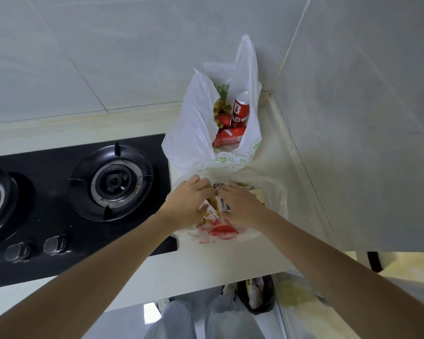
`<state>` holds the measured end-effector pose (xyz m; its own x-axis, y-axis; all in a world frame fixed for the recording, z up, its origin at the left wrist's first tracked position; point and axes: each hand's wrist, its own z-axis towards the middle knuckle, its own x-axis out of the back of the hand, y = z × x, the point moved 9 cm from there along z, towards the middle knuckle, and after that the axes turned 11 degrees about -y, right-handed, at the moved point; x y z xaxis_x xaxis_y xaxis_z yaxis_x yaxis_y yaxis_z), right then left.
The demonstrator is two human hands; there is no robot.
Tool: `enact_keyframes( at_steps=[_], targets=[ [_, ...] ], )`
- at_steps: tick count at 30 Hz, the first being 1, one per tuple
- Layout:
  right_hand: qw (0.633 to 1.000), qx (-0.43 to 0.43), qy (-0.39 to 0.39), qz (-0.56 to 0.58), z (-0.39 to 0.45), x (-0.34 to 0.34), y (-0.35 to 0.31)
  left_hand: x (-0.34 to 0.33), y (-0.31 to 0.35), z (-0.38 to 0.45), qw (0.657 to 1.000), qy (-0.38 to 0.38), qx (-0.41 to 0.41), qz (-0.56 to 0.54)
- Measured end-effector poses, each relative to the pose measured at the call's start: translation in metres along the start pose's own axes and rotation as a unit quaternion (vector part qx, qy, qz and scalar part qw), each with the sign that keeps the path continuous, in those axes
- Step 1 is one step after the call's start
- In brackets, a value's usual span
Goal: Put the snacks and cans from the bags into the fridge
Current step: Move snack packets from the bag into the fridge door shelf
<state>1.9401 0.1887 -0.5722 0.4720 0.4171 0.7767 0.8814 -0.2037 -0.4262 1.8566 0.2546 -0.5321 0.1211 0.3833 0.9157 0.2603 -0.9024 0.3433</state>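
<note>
Two plastic bags stand on the pale counter right of the stove. The far white bag (194, 123) is open and holds an upright red can (241, 110), a second red can lying flat (228, 138) and a gold-wrapped item (222, 107). The near bag with a red print (220, 232) holds yellow and white snack packets (212, 212). Both my hands reach into the near bag. My left hand (186, 204) and my right hand (240, 206) are closed around the snack packets, with the fingertips hidden in the bag.
A black gas stove (113, 182) with two knobs (55, 244) fills the counter's left. Tiled walls close the corner behind and to the right. A dark bag (257, 294) sits on the floor below the counter edge.
</note>
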Motion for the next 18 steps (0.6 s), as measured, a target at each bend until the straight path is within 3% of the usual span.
enact_keyframes(
  at_steps=[3, 9, 13, 18],
  targets=[
    [0.999, -0.034, -0.001, -0.016, 0.006, 0.0, 0.009, -0.03, -0.007, 0.005, 0.992, -0.118, 0.036, 0.007],
    [0.996, -0.07, -0.027, 0.046, 0.004, 0.006, 0.028, -0.044, -0.013, 0.007, 0.982, -0.171, 0.063, 0.052],
    [0.984, -0.065, 0.01, 0.164, -0.013, 0.031, 0.042, -0.033, -0.014, 0.005, 0.981, -0.179, 0.064, 0.042],
    [0.952, -0.074, 0.11, 0.275, -0.045, 0.077, 0.053, 0.023, -0.019, 0.001, 0.985, -0.097, 0.123, -0.08]
  ],
)
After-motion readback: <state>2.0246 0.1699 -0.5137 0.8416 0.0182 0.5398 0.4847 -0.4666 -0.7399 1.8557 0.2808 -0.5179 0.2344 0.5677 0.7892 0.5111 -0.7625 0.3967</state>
